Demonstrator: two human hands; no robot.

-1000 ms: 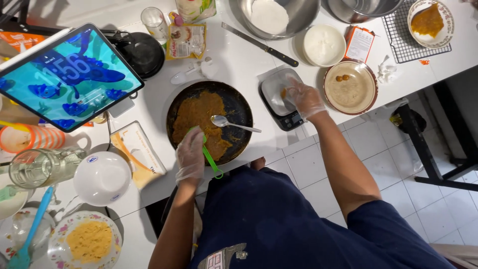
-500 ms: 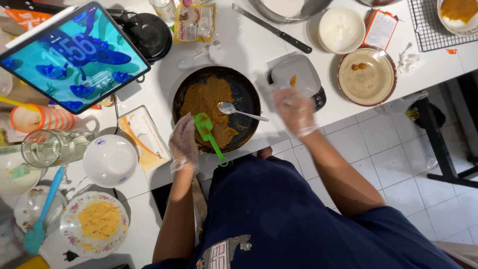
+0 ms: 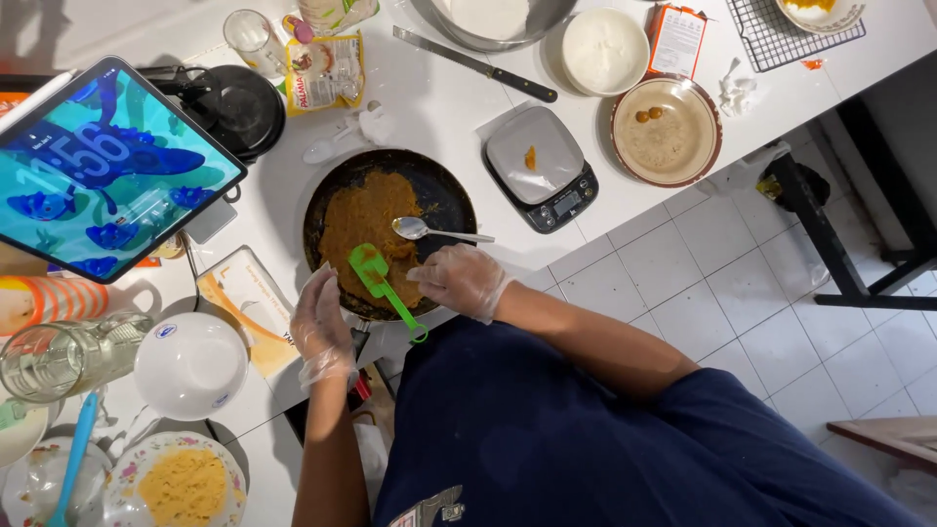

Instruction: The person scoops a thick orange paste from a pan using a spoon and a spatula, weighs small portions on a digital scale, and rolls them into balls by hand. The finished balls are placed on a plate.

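Looked like mid-portioning: left hand (image 3: 322, 327) loosely curled and empty at the near rim of the black pan (image 3: 444, 190), right hand (image 3: 459, 281) half-closed over the pan edge, couldn't tell if pinching anything. Probably called next for a grip on the green scoop (image 3: 379, 278) lying between both sets of fingers. Crumbly orange-brown mix (image 3: 366, 220) sat just beyond the fingertips, spread unevenly and moist-looking.

Both hands wear thin, clear plastic gloves, crinkled and loose, ending just past the wrists: the left hand (image 3: 322, 327) sits at the near-left edge of the frying pan (image 3: 444, 190), the right hand (image 3: 459, 280) at its near-right edge. The forearms are bare. The person wears a dark navy short-sleeved shirt and a navy apron with a small pale printed patch low on the front.
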